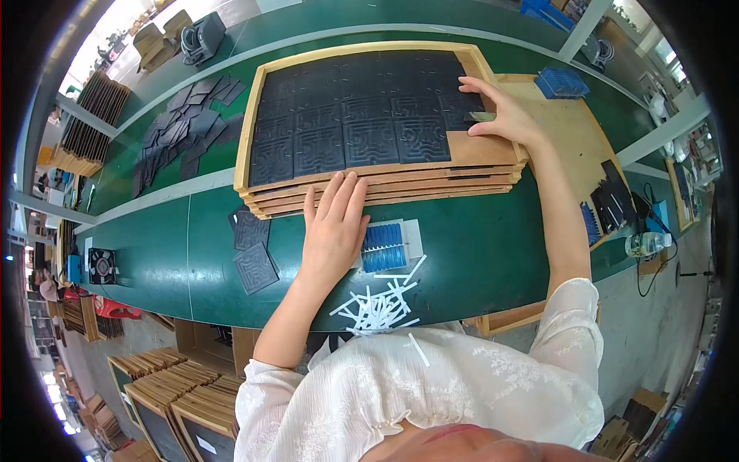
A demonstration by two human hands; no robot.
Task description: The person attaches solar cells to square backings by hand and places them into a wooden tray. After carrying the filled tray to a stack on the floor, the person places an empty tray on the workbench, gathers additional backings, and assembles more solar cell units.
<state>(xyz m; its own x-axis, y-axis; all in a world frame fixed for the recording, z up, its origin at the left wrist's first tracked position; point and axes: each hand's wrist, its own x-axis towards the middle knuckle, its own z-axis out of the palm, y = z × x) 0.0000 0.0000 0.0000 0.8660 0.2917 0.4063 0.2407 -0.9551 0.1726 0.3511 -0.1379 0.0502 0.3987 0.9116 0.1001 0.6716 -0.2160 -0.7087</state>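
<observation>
A stack of wooden-rimmed trays (385,179) sits in front of me, its top tray lined with black square panels (319,115) bearing grooved patterns. My left hand (335,227) rests at the stack's front edge, fingers stretched out over the rim and holding nothing. Over the right end of the top tray, my right hand (504,117) has thumb and fingers spread around the right side of a black panel (456,114). A small shiny greenish piece (483,116) shows between them; whether it is attached to the panel I cannot tell. Bare wood (485,148) shows below that panel.
Near me lie a blue ribbed piece (383,246), a heap of white strips (381,308) and loose patterned panels (255,263). Dark sheets (185,123) are piled at the left. A wooden board (562,146) at the right carries a blue bundle (562,83). A bottle (648,244) stands beyond.
</observation>
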